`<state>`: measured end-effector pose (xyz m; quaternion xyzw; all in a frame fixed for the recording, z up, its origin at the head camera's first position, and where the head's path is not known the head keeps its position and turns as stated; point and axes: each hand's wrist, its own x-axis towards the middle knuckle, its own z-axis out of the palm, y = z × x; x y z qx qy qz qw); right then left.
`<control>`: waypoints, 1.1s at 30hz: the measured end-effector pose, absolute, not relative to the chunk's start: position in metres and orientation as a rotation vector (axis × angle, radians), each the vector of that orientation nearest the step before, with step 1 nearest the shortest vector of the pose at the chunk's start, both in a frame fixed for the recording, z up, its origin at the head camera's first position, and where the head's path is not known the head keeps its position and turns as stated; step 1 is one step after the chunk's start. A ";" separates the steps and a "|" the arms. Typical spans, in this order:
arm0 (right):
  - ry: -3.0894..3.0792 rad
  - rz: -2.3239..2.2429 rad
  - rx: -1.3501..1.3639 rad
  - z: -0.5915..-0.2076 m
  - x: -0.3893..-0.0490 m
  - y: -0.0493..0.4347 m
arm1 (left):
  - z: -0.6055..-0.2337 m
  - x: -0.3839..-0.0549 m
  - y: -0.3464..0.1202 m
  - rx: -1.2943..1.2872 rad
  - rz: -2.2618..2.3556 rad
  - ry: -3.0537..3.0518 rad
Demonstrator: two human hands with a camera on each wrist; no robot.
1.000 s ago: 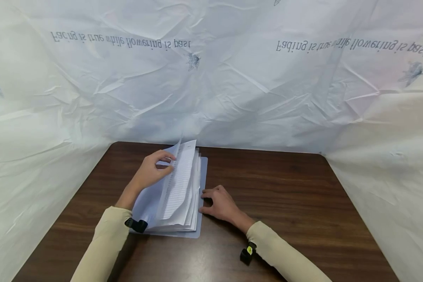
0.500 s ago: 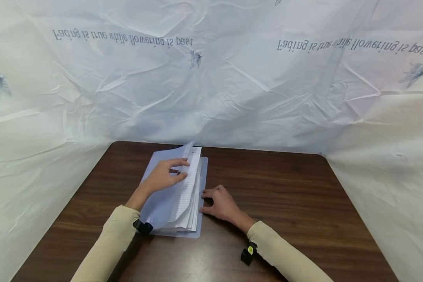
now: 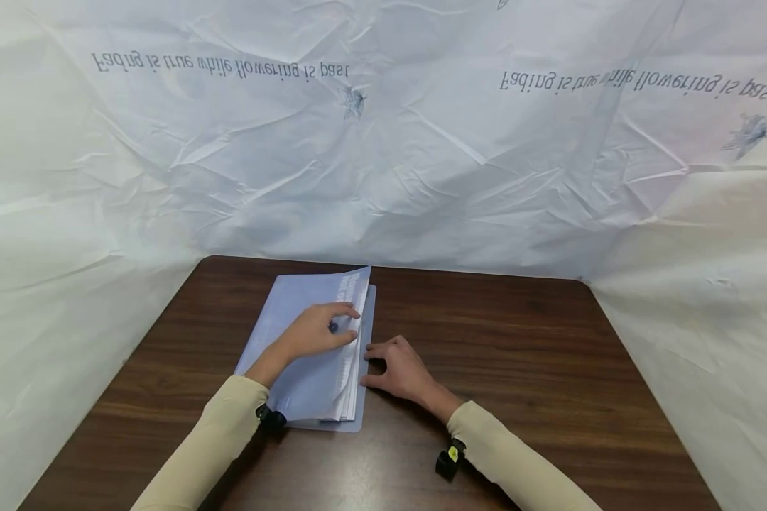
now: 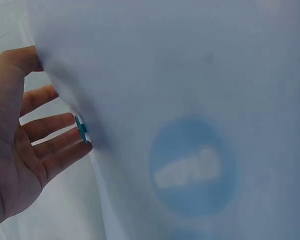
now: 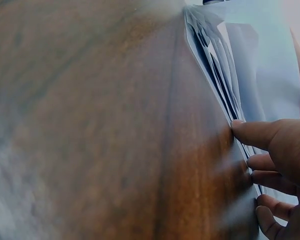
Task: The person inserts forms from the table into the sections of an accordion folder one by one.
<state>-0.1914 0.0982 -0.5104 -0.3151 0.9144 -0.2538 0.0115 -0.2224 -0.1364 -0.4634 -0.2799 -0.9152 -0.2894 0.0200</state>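
A pale blue plastic document folder (image 3: pixel 262 319) lies on the dark wooden table, a stack of lined white papers (image 3: pixel 345 404) showing along its right side. My left hand (image 3: pixel 313 330) is over the cover, thumb and fingertips at the cover's free edge, which slopes above the papers. In the left wrist view, the thumb tip goes behind that edge, and a small teal button-like piece (image 4: pixel 81 129) sits by the fingertips. A blurred blue circle marks the cover there. My right hand (image 3: pixel 403 369) rests on the table, thumb and fingertips touching the folder's right edge.
The brown table (image 3: pixel 486 333) extends to the right and in front of the folder. Behind and beside it hangs a wrinkled white sheet (image 3: pixel 422 177) with printed lettering. Each wrist carries a small black camera.
My left hand has moved right and toward me, bringing the folder's cover down over the lined papers. The papers lie flatter and mostly covered. My right hand has stayed at the right edge.
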 end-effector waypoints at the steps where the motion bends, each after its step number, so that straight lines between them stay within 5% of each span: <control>1: 2.852 -0.791 -0.982 -0.510 -0.191 0.098 | -0.464 -0.222 -0.135 -0.873 -0.892 -2.848; 33: 2.859 -0.775 -0.926 -0.509 -0.190 0.096 | -0.483 -0.217 -0.134 -0.900 -0.726 -3.088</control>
